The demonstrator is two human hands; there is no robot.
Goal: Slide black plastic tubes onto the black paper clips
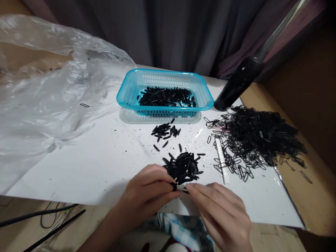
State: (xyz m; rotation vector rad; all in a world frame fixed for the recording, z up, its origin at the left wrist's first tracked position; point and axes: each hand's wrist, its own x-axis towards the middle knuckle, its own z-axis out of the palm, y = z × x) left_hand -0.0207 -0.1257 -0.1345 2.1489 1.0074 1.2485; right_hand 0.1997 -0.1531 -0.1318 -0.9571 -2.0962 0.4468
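Head view: our left hand [149, 187] pinches a small black piece [173, 186]; our right hand [222, 210] grips a slim pale strip [181, 188] seemingly against it, perhaps for steadiness. A black pile [183, 167] lies just beyond, presumably for easy reach.

Open lane: white sheet [97, 161], left of centre, up to the blue basket [165, 108]; only specks there. Clear plastic bag [65, 77] blocks upper left. Dead ahead of the left hand [149, 187]: black pieces heap [183, 166], smaller cluster [161, 130] behind it. Right hand [220, 210] has a narrow gap between heap and white strip [222, 164] (crumbs in it). Tangled black loops [262, 136] fill mid right; leaning black handle [237, 85] stands above, upper right. Lower right sheet open.
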